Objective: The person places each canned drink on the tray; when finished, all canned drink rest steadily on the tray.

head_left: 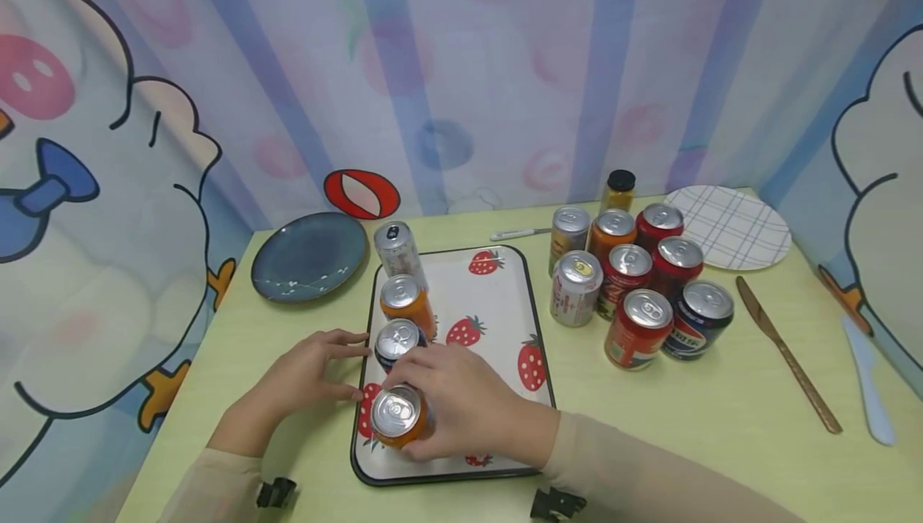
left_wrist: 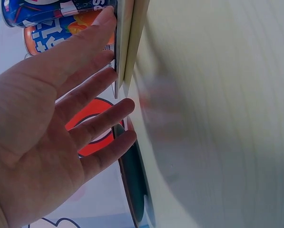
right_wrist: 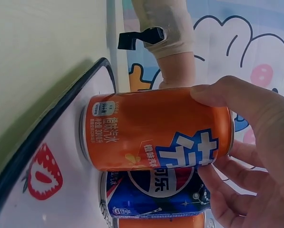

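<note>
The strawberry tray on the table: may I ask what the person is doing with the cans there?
The person's right hand grips an upright orange can at the near left corner of the strawberry tray. Three other cans stand in a row behind it, along the tray's left side. The left hand is at the tray's left edge, holding nothing. More cans stand grouped right of the tray.
</note>
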A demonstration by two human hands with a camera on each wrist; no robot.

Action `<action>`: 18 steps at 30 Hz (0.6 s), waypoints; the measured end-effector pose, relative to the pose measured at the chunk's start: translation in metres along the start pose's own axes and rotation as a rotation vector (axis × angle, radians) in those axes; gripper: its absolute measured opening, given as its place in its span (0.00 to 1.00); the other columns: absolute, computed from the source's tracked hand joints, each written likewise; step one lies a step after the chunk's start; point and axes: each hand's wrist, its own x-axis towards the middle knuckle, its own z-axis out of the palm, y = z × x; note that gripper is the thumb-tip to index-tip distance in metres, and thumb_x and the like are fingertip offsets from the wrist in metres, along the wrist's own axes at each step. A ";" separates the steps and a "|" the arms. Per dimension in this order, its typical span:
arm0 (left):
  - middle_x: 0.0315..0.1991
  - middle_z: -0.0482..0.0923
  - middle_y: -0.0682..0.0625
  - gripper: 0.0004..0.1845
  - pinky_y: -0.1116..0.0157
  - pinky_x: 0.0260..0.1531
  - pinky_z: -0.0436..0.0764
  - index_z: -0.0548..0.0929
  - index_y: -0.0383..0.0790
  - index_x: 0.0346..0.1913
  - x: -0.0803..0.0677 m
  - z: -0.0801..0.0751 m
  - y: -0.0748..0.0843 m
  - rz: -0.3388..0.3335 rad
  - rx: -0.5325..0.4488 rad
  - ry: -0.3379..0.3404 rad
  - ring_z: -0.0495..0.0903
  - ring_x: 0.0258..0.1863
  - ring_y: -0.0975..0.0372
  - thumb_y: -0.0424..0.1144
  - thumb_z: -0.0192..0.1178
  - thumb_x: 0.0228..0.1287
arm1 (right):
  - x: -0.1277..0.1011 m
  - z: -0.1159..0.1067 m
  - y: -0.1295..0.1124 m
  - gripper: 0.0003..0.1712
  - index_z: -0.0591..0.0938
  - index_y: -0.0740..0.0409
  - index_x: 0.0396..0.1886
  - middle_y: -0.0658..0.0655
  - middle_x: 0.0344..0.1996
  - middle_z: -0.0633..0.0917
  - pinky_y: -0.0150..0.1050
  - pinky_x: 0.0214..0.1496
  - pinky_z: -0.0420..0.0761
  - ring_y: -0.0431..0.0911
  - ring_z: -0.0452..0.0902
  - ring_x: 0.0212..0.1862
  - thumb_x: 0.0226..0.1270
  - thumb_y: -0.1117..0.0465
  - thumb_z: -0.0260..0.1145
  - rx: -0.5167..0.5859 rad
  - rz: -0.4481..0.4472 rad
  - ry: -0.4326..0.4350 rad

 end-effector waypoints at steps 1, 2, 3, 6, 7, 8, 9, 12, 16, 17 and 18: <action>0.71 0.76 0.50 0.35 0.38 0.69 0.73 0.87 0.52 0.62 0.000 0.000 0.000 0.003 0.002 0.000 0.72 0.71 0.45 0.54 0.82 0.47 | 0.000 0.000 0.000 0.36 0.83 0.43 0.56 0.43 0.56 0.84 0.37 0.66 0.80 0.39 0.79 0.60 0.47 0.40 0.84 -0.001 0.001 -0.003; 0.71 0.76 0.50 0.35 0.38 0.69 0.73 0.87 0.52 0.61 0.000 0.000 0.000 0.004 0.001 0.000 0.72 0.71 0.45 0.54 0.82 0.47 | 0.000 0.001 0.000 0.36 0.83 0.43 0.56 0.43 0.57 0.84 0.37 0.66 0.80 0.39 0.78 0.60 0.47 0.40 0.84 0.005 0.004 -0.006; 0.71 0.76 0.50 0.35 0.38 0.69 0.73 0.87 0.52 0.62 0.000 0.001 0.000 0.008 0.002 -0.001 0.72 0.71 0.44 0.54 0.82 0.47 | 0.000 0.001 0.000 0.36 0.83 0.43 0.56 0.43 0.57 0.83 0.37 0.66 0.80 0.39 0.78 0.60 0.48 0.40 0.83 0.009 0.007 -0.009; 0.71 0.76 0.50 0.35 0.38 0.69 0.73 0.86 0.53 0.62 0.000 0.002 0.001 0.007 0.003 -0.003 0.72 0.71 0.45 0.53 0.82 0.47 | -0.001 0.002 0.001 0.35 0.83 0.42 0.58 0.43 0.57 0.83 0.37 0.66 0.80 0.39 0.77 0.60 0.49 0.40 0.83 0.023 0.016 -0.020; 0.71 0.76 0.50 0.35 0.38 0.69 0.73 0.86 0.53 0.62 0.000 0.002 0.001 0.008 0.005 -0.004 0.73 0.71 0.45 0.53 0.82 0.47 | -0.002 0.002 0.002 0.36 0.83 0.42 0.58 0.43 0.57 0.83 0.37 0.67 0.80 0.39 0.77 0.60 0.50 0.40 0.83 0.028 0.019 -0.024; 0.71 0.76 0.50 0.35 0.38 0.69 0.73 0.86 0.53 0.62 0.000 0.002 0.001 0.012 0.007 -0.004 0.73 0.71 0.45 0.53 0.82 0.47 | -0.002 0.002 0.002 0.36 0.83 0.42 0.59 0.43 0.58 0.82 0.37 0.67 0.80 0.39 0.77 0.61 0.50 0.40 0.83 0.038 0.023 -0.028; 0.71 0.76 0.50 0.35 0.38 0.68 0.74 0.86 0.52 0.62 0.000 0.001 0.001 0.016 0.009 -0.004 0.73 0.71 0.45 0.53 0.82 0.47 | -0.003 0.002 0.003 0.36 0.82 0.42 0.59 0.43 0.58 0.82 0.37 0.67 0.80 0.39 0.77 0.61 0.50 0.39 0.83 0.046 0.027 -0.032; 0.70 0.77 0.50 0.35 0.38 0.67 0.74 0.86 0.53 0.62 0.000 0.001 0.002 0.023 0.016 -0.001 0.73 0.70 0.44 0.53 0.82 0.47 | -0.006 0.000 0.005 0.38 0.82 0.40 0.62 0.42 0.60 0.81 0.38 0.68 0.80 0.38 0.76 0.63 0.51 0.39 0.83 0.112 0.055 -0.037; 0.70 0.77 0.49 0.34 0.37 0.67 0.74 0.86 0.53 0.62 -0.001 0.000 0.002 0.028 0.023 0.003 0.73 0.70 0.43 0.53 0.82 0.48 | -0.016 -0.008 0.011 0.40 0.81 0.40 0.65 0.41 0.62 0.79 0.42 0.69 0.81 0.39 0.77 0.63 0.51 0.41 0.83 0.221 0.111 -0.025; 0.71 0.77 0.49 0.34 0.37 0.68 0.74 0.86 0.53 0.62 -0.001 0.000 0.002 0.027 0.023 0.003 0.73 0.70 0.43 0.52 0.82 0.48 | -0.019 -0.010 0.013 0.40 0.81 0.40 0.65 0.41 0.62 0.79 0.42 0.67 0.81 0.39 0.77 0.62 0.52 0.42 0.83 0.241 0.127 -0.020; 0.71 0.77 0.49 0.34 0.37 0.68 0.73 0.86 0.53 0.62 -0.001 0.000 0.002 0.025 0.021 0.003 0.73 0.70 0.43 0.52 0.82 0.48 | -0.022 -0.012 0.016 0.39 0.81 0.40 0.65 0.42 0.62 0.80 0.42 0.66 0.82 0.39 0.78 0.61 0.52 0.43 0.84 0.258 0.143 -0.016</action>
